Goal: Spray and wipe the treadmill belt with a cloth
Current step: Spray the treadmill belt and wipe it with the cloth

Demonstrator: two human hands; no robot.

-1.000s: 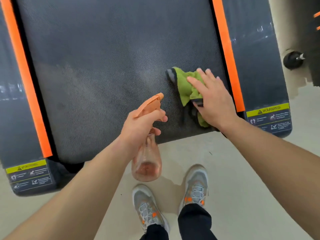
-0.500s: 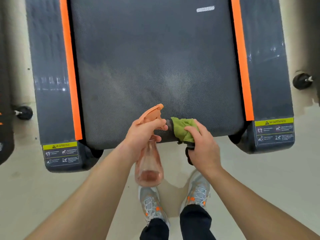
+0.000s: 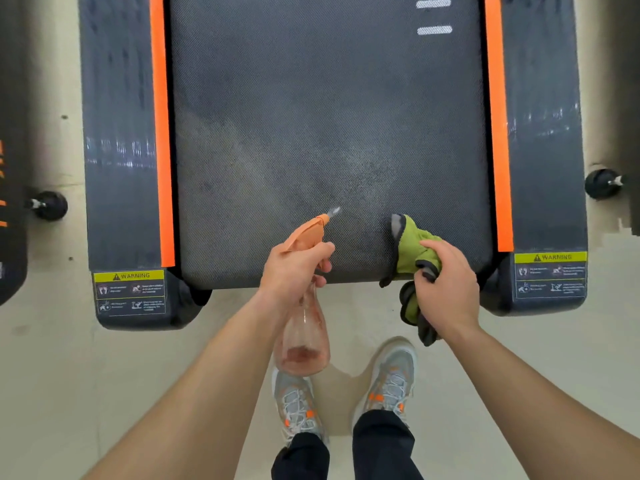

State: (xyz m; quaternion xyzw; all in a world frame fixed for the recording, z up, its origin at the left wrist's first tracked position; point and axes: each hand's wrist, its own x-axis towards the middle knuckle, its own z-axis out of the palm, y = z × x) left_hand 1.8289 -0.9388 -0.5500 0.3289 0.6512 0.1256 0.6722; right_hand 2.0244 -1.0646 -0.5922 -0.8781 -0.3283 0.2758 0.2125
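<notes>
The dark treadmill belt (image 3: 311, 116) fills the upper middle, with pale damp patches near its rear end. My left hand (image 3: 294, 271) grips a clear pink spray bottle (image 3: 303, 341) with an orange trigger head, its nozzle over the belt's rear edge with a small mist at the tip. My right hand (image 3: 446, 285) holds a bunched green and grey cloth (image 3: 410, 254) at the belt's rear edge, part of it hanging below the edge.
Orange strips (image 3: 161, 133) and dark side rails (image 3: 117, 150) flank the belt, with yellow warning labels (image 3: 133, 276) at the rear corners. Black wheels (image 3: 48, 204) stick out on both sides. Another machine's edge (image 3: 10, 202) is at the left. My shoes (image 3: 391, 379) stand on beige floor.
The cloth came off the right part of the belt back to its rear edge, then shifted right, bunched in my right hand. The view pulled back. Mist now leaves the nozzle.
</notes>
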